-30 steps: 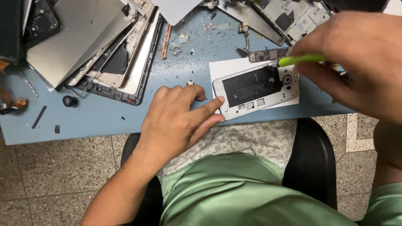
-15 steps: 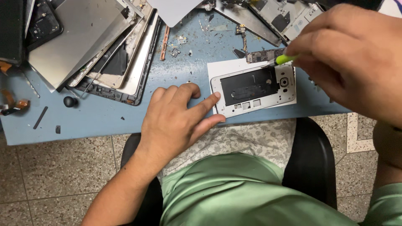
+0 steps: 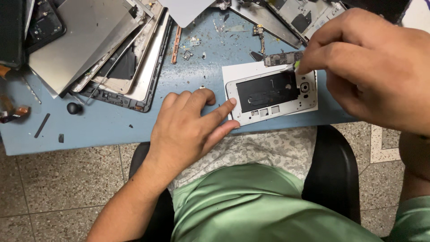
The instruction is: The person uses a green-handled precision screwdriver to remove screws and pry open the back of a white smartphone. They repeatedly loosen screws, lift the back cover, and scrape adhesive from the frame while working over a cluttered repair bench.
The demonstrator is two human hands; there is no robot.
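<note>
i see the blue table [image 3: 112, 130] with a stack of opened device shells [image 3: 107, 54] at the far left. the white phone frame [image 3: 271, 96] lies on white paper at the near edge. my left hand [image 3: 188, 130] rests flat, fingers spread, fingertips touching the frame's left end. my right hand [image 3: 371, 67] pinches a green-tipped tool [image 3: 291, 67] at the frame's far right corner.

Dark tablet screen [image 3: 11, 31] (far-left table edge)
</note>
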